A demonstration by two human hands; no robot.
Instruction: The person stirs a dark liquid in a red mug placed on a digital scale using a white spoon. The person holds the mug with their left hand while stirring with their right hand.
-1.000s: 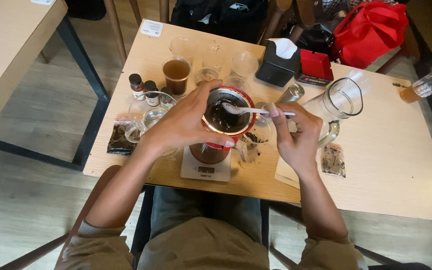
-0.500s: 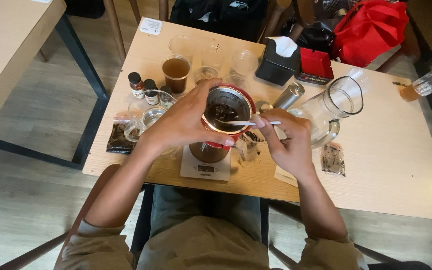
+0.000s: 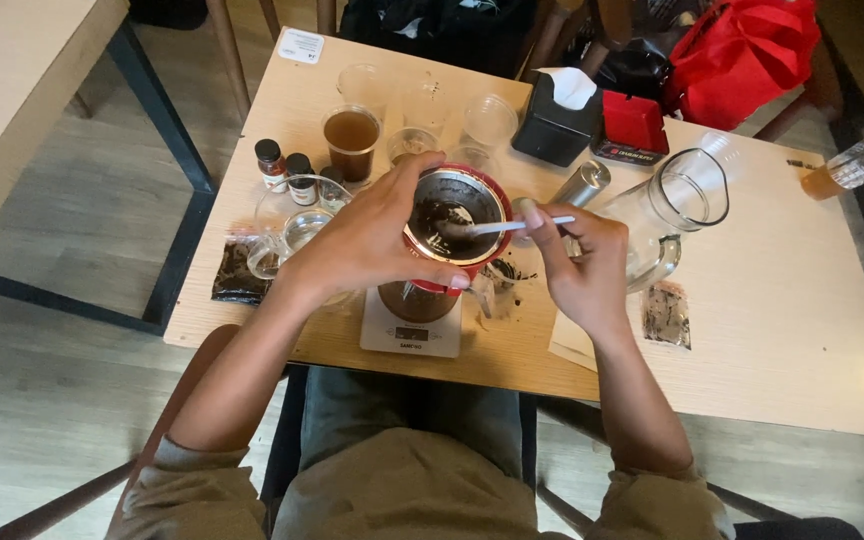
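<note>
A red dripper cup (image 3: 452, 230) holding wet dark grounds stands on a glass server above a white scale (image 3: 407, 330). My left hand (image 3: 367, 240) wraps around the cup's left rim and side. My right hand (image 3: 577, 265) pinches a white spoon (image 3: 497, 227) whose tip lies inside the cup, in the grounds. Both forearms reach in from the near edge of the wooden table (image 3: 782, 340).
Behind the cup are plastic cups, one with brown liquid (image 3: 351, 135), two small brown bottles (image 3: 285, 172) and a glass bowl (image 3: 297, 225). A glass pitcher (image 3: 677, 210), a metal cylinder (image 3: 582, 183), a black tissue box (image 3: 554, 120) and a red bag (image 3: 737, 50) lie right. Dark sachets (image 3: 666, 315) rest on the table.
The spoon has swung within the cup, and my right hand has shifted slightly left toward the rim. My left hand keeps its hold on the cup.
</note>
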